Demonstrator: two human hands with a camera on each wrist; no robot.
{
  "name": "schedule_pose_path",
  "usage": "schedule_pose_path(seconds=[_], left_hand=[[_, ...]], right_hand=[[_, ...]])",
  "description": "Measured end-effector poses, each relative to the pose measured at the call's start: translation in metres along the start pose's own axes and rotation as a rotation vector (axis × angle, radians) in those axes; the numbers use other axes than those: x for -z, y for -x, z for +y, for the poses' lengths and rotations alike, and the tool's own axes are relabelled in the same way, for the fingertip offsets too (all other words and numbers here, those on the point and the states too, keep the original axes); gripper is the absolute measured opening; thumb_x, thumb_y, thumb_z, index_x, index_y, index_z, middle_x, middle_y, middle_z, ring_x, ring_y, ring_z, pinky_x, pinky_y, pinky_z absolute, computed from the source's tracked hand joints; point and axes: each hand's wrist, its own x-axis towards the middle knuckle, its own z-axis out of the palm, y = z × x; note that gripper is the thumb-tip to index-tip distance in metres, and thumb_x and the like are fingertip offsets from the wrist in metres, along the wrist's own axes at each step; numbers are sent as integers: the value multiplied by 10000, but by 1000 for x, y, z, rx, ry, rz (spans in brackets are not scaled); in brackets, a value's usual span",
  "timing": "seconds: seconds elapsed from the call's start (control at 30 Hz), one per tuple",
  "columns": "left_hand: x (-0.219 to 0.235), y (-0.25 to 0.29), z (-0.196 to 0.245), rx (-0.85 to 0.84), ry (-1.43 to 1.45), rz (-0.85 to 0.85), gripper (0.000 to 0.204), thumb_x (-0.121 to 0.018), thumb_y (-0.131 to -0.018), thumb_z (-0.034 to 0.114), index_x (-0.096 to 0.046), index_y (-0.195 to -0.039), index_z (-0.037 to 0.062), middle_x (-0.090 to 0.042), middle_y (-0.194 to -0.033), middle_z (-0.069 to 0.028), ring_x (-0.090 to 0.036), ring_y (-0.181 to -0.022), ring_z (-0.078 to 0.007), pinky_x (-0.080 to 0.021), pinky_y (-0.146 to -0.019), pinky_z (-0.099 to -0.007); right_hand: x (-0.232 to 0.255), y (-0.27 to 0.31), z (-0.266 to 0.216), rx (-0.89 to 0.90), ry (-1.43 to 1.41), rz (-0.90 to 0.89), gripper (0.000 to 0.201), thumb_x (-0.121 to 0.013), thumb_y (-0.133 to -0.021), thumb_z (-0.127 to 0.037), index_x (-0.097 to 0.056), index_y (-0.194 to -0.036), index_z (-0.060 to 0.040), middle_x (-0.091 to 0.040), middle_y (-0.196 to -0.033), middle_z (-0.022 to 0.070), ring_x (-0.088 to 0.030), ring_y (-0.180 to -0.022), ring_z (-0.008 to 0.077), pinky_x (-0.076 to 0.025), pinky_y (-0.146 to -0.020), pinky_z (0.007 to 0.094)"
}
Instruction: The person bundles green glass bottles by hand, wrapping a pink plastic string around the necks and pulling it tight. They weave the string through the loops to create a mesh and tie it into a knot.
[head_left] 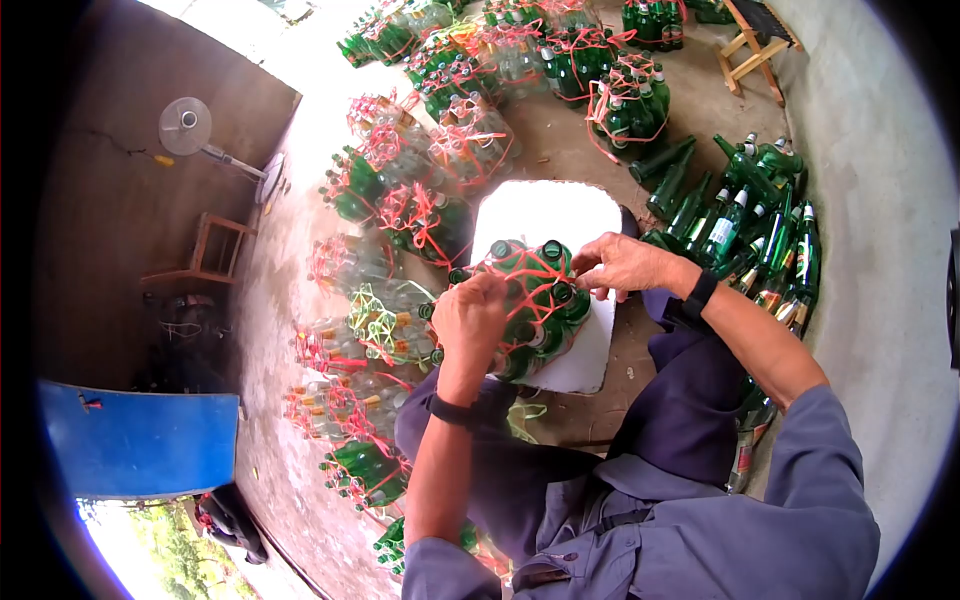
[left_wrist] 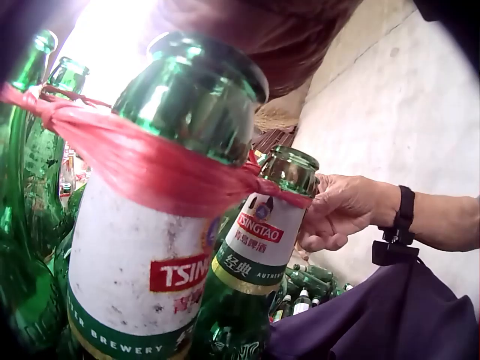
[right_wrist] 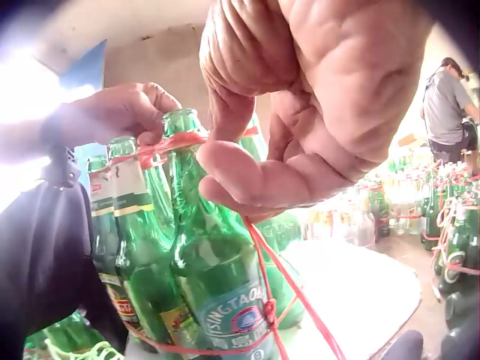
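A bundle of green beer bottles (head_left: 540, 335) stands upright on a white board (head_left: 550, 208) before the person's knees. Red plastic twine (left_wrist: 150, 161) runs around and across the bottle necks, over the labels in the left wrist view. At the bundle's near left side, the left hand (head_left: 470, 318) has curled fingers gripping the twine beside a bottle mouth. Across from it, the right hand (head_left: 630, 264) pinches the twine between thumb and fingers. Below that hand, red strands (right_wrist: 281, 266) hang down past a Tsingtao label (right_wrist: 238, 319) in the right wrist view.
Several tied bottle bundles (head_left: 425, 215) fill the floor to the left and ahead. Loose green bottles (head_left: 740, 225) lie piled by the right wall. A wooden folding stool (head_left: 755, 50) is at the far right, a fan (head_left: 187, 122) at the left. Another person (right_wrist: 448, 112) stands behind the bundles.
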Motion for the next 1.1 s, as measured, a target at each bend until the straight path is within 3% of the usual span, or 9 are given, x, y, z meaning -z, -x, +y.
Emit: schedule_pose_path(seconds=[0.2, 0.3, 0.37, 0.4, 0.47, 0.7, 0.83, 0.93, 1.1], left_hand=[[-1, 1, 0, -11, 9, 25, 186, -721, -892, 232, -813, -991, 102, -720, -687, -103, -722, -650, -227, -514, -631, -356], [-2, 1, -2, -12, 31, 25, 188, -726, -888, 229, -813, -994, 100, -720, -692, -99, -714, -641, -222, -510, -628, -352], [0, 2, 0, 5, 43, 20, 186, -729, -888, 227, -812, -991, 96, -717, -686, -100, -711, -636, -220, -509, -628, -347], [0, 2, 0, 5, 43, 19, 186, -729, -888, 227, -812, -991, 96, -717, -686, -100, -711, -636, -220, -509, -628, -347], [0, 2, 0, 26, 65, 8, 192, -726, -891, 232, -812, -995, 96, -715, -683, -106, -712, -637, -215, -510, -632, -346], [1, 2, 1, 45, 52, -4, 196, -723, -896, 230, -813, -1012, 100, -712, -682, -103, -703, -631, -198, -505, -633, -339], [0, 1, -1, 34, 44, 0, 192, -730, -892, 226, -814, -1011, 101, -714, -690, -94, -692, -626, -191, -499, -629, -335], [-1, 1, -2, 31, 48, -1, 191, -734, -891, 228, -813, -1009, 101, -715, -691, -88, -684, -621, -188, -497, -625, -335], [-1, 2, -2, 35, 62, 8, 191, -737, -892, 234, -813, -1007, 102, -721, -694, -84, -700, -626, -186, -503, -627, -332]], right_hand=[[-12, 4, 5, 72, -58, 17, 367, -650, -981, -177, -665, -1280, 36, -738, -1077, 127, -743, -840, 162, -630, -593, 300], [-17, -14, 34, 124, -83, 24, 347, -601, -1003, -141, -656, -1296, 36, -739, -1120, 137, -746, -840, 172, -641, -600, 310], [-20, -25, 53, 408, 311, 251, 328, -558, -1020, -105, -661, -1303, 24, -743, -1122, 129, -742, -815, 174, -640, -594, 308], [-18, -25, 48, 408, 311, 251, 328, -558, -1020, -105, -661, -1303, 24, -743, -1122, 129, -742, -815, 174, -640, -594, 308], [-13, -25, 39, 24, -117, 98, 307, -565, -1025, -103, -686, -1281, 15, -750, -1082, 112, -737, -794, 166, -637, -579, 308], [-9, -35, 49, 46, 6, 6, 284, -679, -1002, -241, -772, -1193, -52, -750, -825, 64, -710, -674, 116, -597, -537, 269], [-10, -40, 52, 21, -28, -21, 301, -703, -990, -278, -776, -1175, -52, -740, -790, 58, -695, -627, 110, -578, -521, 257], [-10, -39, 50, -106, -57, -14, 316, -715, -981, -302, -774, -1152, -42, -726, -760, 54, -683, -598, 112, -580, -523, 262], [-11, -30, 46, 112, -29, 133, 326, -748, -938, -293, -776, -899, 29, -646, -628, 50, -594, -537, 104, -488, -485, 296]])
